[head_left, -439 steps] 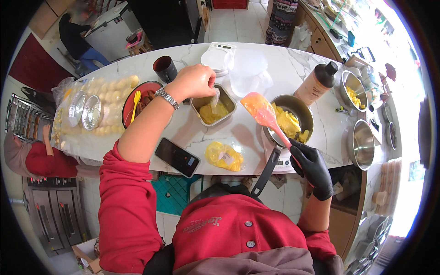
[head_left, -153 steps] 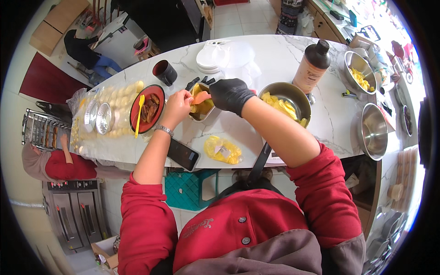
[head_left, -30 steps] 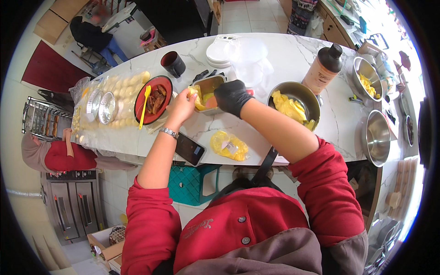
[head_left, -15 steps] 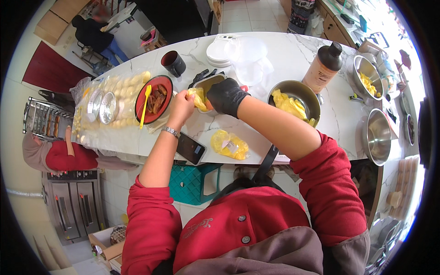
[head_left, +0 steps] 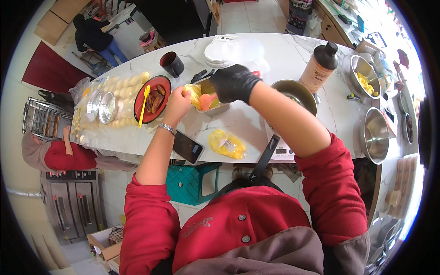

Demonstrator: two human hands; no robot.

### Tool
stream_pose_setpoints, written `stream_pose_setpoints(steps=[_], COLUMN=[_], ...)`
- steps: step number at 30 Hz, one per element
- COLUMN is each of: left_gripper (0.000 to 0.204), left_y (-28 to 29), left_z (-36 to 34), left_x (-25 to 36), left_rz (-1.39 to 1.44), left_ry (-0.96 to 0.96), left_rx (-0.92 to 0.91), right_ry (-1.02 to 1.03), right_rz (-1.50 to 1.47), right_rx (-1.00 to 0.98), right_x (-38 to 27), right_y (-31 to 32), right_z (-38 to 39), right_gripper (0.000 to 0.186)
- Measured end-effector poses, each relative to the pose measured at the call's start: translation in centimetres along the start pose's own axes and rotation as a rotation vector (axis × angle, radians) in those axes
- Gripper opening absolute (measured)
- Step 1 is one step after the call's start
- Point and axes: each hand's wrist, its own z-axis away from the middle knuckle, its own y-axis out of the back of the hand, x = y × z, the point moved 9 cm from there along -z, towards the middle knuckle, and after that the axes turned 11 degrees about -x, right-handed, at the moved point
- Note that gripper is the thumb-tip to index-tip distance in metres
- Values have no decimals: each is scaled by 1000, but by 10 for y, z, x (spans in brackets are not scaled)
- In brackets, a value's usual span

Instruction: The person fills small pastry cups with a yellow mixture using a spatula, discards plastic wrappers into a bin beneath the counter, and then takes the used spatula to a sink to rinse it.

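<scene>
My left hand (head_left: 181, 98), bare with a wristwatch, pinches a crumpled yellow plastic bag (head_left: 195, 94) at the left side of a square metal container (head_left: 215, 107). My right hand (head_left: 233, 85), in a black glove, grips a pink spatula (head_left: 207, 101) whose blade is against the bag, inside the container. Just right of these, a dark-handled pot (head_left: 293, 91) stands on a white scale (head_left: 283, 153), its contents mostly hidden by my right forearm. Nearer me lie a yellow bag (head_left: 228, 143) and a phone (head_left: 187, 146).
Left are a red plate (head_left: 158, 112) with brown pieces and yellow fork, and bagged dough balls (head_left: 128, 82). Behind stand a dark cup (head_left: 172, 64) and white lids (head_left: 215, 52). Right are a large bottle (head_left: 316, 73) and steel bowls (head_left: 374, 137). Co-workers are at far left (head_left: 68, 156) and back left (head_left: 94, 36).
In the last second my right hand has risen slightly and moved right, baring more spatula blade. Since the oldest frame, the spatula has moved from over the pot into the container.
</scene>
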Motion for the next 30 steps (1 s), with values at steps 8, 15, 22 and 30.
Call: stream_pose_setpoints(steps=[8,15,22,30], left_gripper=[21,23,22,22], left_y=[8,35,55,64], left_z=[-5,-5,6,24], left_x=[-3,36,52,64], left_rz=[-22,-106,224,578], left_ry=[25,-51,-174,-286], left_rx=[32,8,-64,-107], right_ry=[8,-25,-126,-286], right_rz=[162,160,159,67], right_rx=[-76,51,89,224], right_x=[-22,-9,-9,13], right_y=[-56,-65,-40,-75], right_z=[-27,-20,33,68], right_gripper=[14,9,8,35])
